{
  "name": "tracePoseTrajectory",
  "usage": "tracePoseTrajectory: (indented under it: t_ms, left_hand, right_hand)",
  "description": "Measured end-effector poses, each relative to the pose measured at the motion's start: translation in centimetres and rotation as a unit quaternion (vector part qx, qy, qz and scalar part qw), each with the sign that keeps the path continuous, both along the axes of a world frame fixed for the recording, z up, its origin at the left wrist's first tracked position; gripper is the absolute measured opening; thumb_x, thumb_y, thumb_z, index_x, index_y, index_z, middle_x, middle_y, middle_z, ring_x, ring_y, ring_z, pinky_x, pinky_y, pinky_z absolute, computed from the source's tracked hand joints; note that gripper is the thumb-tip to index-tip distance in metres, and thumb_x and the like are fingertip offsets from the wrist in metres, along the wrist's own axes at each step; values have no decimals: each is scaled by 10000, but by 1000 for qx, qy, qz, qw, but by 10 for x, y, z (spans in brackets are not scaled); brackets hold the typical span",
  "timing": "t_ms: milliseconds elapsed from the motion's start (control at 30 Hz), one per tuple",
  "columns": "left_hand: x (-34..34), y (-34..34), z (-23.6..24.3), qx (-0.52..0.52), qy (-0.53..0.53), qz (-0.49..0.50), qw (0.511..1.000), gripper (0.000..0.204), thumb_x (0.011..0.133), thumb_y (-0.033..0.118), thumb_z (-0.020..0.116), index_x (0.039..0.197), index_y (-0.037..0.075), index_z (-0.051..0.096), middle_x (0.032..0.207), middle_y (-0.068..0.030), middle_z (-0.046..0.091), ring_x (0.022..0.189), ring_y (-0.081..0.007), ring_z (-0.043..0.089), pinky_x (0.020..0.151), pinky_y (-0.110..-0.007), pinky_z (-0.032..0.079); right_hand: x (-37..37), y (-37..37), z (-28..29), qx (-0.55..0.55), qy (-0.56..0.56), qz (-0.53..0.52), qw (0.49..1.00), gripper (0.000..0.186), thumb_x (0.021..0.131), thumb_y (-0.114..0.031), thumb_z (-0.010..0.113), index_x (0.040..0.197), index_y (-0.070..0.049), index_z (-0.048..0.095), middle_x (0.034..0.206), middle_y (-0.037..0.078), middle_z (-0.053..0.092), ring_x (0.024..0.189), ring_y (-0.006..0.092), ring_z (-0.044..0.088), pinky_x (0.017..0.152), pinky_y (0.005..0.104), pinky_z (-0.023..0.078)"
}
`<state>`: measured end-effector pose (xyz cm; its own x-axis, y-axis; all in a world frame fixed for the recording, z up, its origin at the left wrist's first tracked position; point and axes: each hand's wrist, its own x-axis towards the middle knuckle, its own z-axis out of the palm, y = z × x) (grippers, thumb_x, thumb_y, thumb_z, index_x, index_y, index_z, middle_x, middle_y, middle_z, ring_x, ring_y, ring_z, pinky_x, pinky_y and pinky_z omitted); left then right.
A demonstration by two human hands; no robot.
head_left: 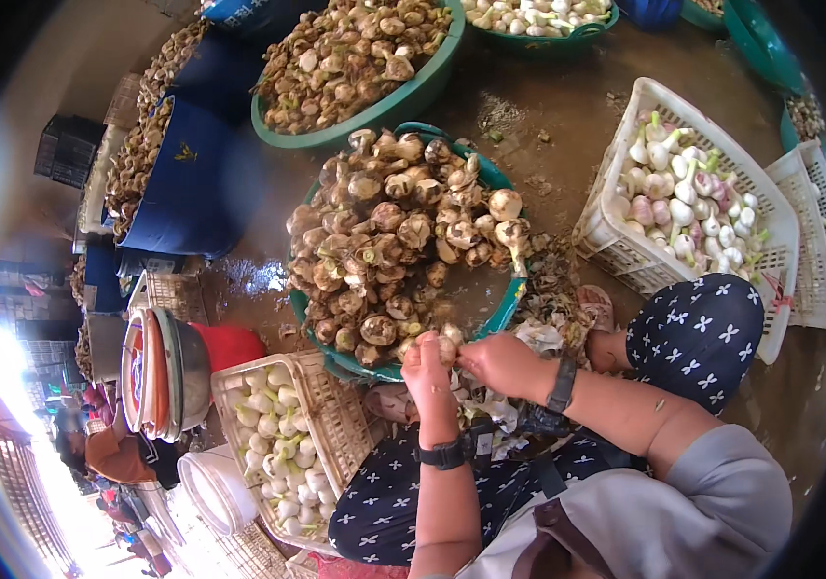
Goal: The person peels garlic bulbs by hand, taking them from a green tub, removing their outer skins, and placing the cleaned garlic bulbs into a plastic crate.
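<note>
Just above the near rim of a green tub (512, 307), my two hands meet at a pale garlic bulb (449, 344). My left hand (426, 365) has its fingers closed around the bulb. My right hand (502, 364) comes in from the right, its fingers pinched against the bulb's side; whether they grip the bulb or a bit of its skin is hidden. Brown, dirt-covered garlic bulbs (374, 232) are heaped in the tub. Loose peeled skins (546, 280) lie along the tub's right side and between my knees.
A white crate (616, 227) of cleaned garlic stands at the right, and a beige crate (331, 410) of white bulbs at the left. Behind are another green tub (355, 133) of brown garlic and blue containers (186, 183). A person (119, 452) is at the far left.
</note>
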<state>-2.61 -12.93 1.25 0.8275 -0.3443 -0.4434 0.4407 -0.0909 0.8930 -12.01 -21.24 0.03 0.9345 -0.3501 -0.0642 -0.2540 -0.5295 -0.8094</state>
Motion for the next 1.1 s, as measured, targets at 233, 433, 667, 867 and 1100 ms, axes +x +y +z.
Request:
tracePoseTrajectory:
  t_ms: [233,433,667,867,1100]
  left_hand:
    - [-7,21,3,-22,144,-7,989,235,866,195,488,951,2,592,765,-44,585,604,-99,514,517,-212,392]
    - [-2,32,-1,-81,159,-89,980,347,881,226,470,1139,1,527,841,-48,602,664,-93,536,553,-212,413]
    - [0,41,22,156,-234,-412,866,461,761,98,653,1186,-1,505,1032,-117,599,953,-224,567,812,-317,448]
    - [-9,51,30,175,-538,-406,718,275,718,-71,564,975,13,611,1169,-167,557,1146,-341,481,963,-410,382]
    - [-29,61,-2,-117,11,18,993,194,819,-50,521,962,79,544,1185,-116,551,1072,-273,542,900,-390,460]
  right_hand:
    - [-8,6,2,-39,-39,-5,998,189,771,-201,573,666,-44,582,621,149,590,564,308,574,534,393,457]
    - [-11,-1,-36,408,-20,-53,911,228,827,-236,575,771,-20,621,712,171,607,589,256,524,594,336,435]
    - [-18,-3,-26,366,-32,-62,928,238,895,-234,535,855,-26,645,752,23,638,670,103,577,604,309,456]
    - [-10,-1,-24,541,17,-106,834,206,889,-197,566,900,1,622,761,-18,591,703,45,461,640,229,398]
    - [-28,-1,40,473,-124,-53,871,201,897,-152,540,964,27,599,1000,64,593,917,104,543,800,247,438]
